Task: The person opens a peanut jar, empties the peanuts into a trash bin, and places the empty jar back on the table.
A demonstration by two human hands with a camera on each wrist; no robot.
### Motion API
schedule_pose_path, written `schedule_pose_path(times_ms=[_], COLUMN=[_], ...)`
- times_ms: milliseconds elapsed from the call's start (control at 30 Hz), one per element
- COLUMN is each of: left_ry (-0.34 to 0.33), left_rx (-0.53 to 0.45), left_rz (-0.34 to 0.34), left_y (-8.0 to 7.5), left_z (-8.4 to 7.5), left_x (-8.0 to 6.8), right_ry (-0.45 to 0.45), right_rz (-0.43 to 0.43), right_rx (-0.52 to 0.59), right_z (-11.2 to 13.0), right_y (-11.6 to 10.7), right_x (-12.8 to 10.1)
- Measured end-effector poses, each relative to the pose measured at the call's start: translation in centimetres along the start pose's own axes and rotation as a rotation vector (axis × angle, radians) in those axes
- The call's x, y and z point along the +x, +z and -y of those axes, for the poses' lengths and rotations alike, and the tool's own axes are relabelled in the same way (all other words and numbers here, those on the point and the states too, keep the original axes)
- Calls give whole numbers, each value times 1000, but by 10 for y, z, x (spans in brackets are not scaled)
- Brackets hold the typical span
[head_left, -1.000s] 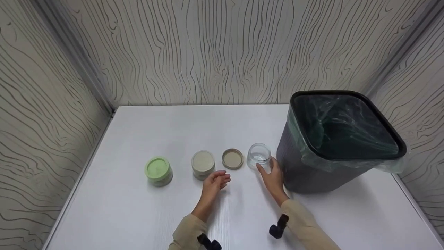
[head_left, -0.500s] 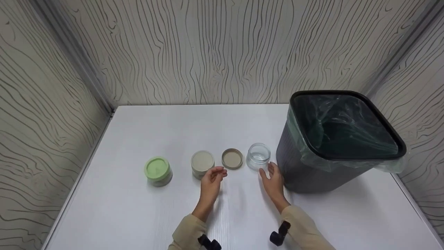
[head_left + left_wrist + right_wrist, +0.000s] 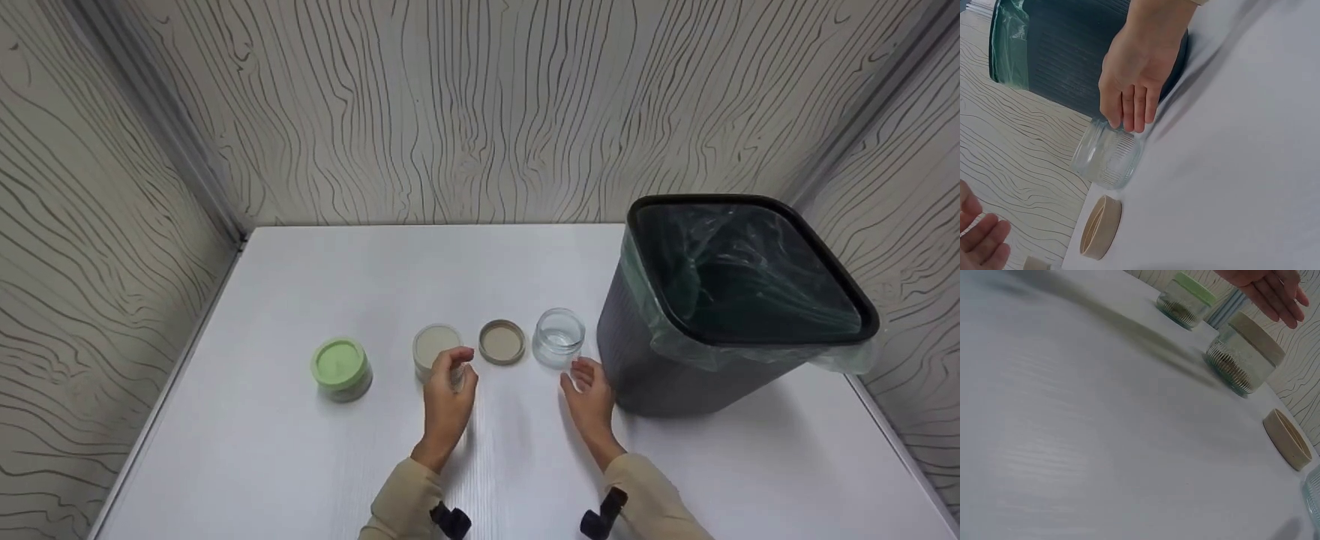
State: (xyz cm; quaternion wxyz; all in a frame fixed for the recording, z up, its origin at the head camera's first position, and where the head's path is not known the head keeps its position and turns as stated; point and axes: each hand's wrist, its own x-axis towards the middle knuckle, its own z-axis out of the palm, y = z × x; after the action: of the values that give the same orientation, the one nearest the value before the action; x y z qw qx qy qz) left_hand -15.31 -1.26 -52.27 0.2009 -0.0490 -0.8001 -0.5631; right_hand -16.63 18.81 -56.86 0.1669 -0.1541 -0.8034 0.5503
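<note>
In the head view my left hand (image 3: 448,397) hovers in front of a glass jar with a beige lid (image 3: 435,343), its thumb and fingers apart and holding nothing. The right wrist view shows that hand (image 3: 1269,289) above this jar (image 3: 1241,357), which has something brown low inside. My right hand (image 3: 591,401) is just in front of a lidless clear glass jar (image 3: 559,334), with relaxed fingers; whether they touch the glass I cannot tell. Between the two jars a loose beige lid (image 3: 502,343) lies with its inner side up.
A glass jar with a green lid (image 3: 340,364) stands to the left on the white table (image 3: 300,465). At the right, close to the lidless jar, is a tall grey bin (image 3: 660,375) lined with a green-tinted plastic bag. Patterned panels (image 3: 450,112) enclose the back and sides.
My right hand has let go of the lidless jar and drawn back slightly. The left hand has moved up and a little left, towards the beige-lidded jar, its thumb and fingers spreading.
</note>
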Motion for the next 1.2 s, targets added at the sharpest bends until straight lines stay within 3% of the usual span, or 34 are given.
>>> schedule_pose_path(times_ms=[167,300,500,733,1200], left_ry=[165,196,162,142,-40], left_rx=[191,288,367,386,389], left_rz=[-54,-63,-53,-21,48], left_y=[-3,-5,-8,-12,-14], left_z=[6,12,21,31,46], left_x=[5,8,12,18,27], right_ry=[-18,-17,-6,5,-58], right_rz=[-1,20,71,134,196], right_rx=[8,3,-20,-21,25], right_z=[2,5,8,13,15], right_y=[0,1,3,5,9], right_x=[-5,-9,-13,-18,-22])
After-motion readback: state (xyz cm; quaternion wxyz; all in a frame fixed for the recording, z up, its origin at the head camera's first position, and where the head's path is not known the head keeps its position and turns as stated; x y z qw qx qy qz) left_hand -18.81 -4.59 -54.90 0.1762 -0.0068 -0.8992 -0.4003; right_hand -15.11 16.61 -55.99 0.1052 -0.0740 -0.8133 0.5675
